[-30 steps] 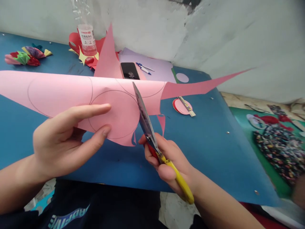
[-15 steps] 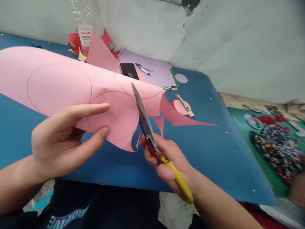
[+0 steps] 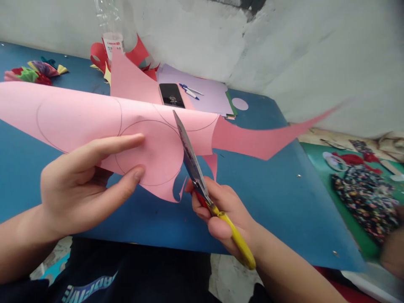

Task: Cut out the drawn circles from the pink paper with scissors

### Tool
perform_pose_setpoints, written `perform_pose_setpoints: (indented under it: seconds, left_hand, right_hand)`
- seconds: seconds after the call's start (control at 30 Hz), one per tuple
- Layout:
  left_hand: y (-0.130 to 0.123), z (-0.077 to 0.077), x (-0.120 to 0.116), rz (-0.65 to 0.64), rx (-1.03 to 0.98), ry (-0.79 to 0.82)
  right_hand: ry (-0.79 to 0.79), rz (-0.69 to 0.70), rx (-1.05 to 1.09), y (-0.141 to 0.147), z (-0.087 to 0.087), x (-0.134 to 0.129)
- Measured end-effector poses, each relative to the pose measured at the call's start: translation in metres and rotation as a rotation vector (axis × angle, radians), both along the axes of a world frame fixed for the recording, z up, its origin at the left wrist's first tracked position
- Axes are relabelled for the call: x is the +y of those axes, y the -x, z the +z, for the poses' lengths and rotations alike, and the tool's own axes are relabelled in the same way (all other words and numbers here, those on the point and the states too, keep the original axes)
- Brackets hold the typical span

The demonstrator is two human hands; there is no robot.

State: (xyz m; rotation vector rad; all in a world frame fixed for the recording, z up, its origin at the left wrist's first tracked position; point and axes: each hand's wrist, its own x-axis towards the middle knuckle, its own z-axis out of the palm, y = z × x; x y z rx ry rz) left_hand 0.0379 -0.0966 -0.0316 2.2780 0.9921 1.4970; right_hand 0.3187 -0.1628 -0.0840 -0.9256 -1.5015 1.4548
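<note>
A curled sheet of pink paper (image 3: 151, 147), marked with several pencilled circles, is held up over the blue table. My left hand (image 3: 85, 185) pinches it near the middle, thumb in front and forefinger along one circle. Gripped in my right hand (image 3: 224, 214) is a pair of scissors (image 3: 195, 168) with a yellow handle. Their long blade lies across the sheet at the right edge of the central circle. The other blade is mostly hidden. A cut strip (image 3: 252, 136) of the paper sticks out to the right.
Behind the sheet are a phone (image 3: 172, 95), pens (image 3: 190, 91), purple paper sheets (image 3: 208, 94), red paper scraps (image 3: 137, 52) and a plastic bottle (image 3: 113, 42). Colourful folded paper (image 3: 41, 72) lies at the far left. On the right, a green table (image 3: 318, 162) holds dark patterned cloth (image 3: 362, 193).
The sheet's upper left part has dipped, exposing the colourful folded paper behind. Its right-hand strip has swung up and outward, covering the ruler and circles there. Both hands have barely moved.
</note>
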Motion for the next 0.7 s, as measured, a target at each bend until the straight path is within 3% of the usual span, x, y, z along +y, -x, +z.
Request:
perform_pose_setpoints:
  seconds: [0.7]
  left_hand:
    - [-0.002,-0.0019,0.0023,0.017,0.001,-0.035]
  right_hand:
    - [-0.084,0.02,-0.027,-0.0016,-0.0009,0.0041]
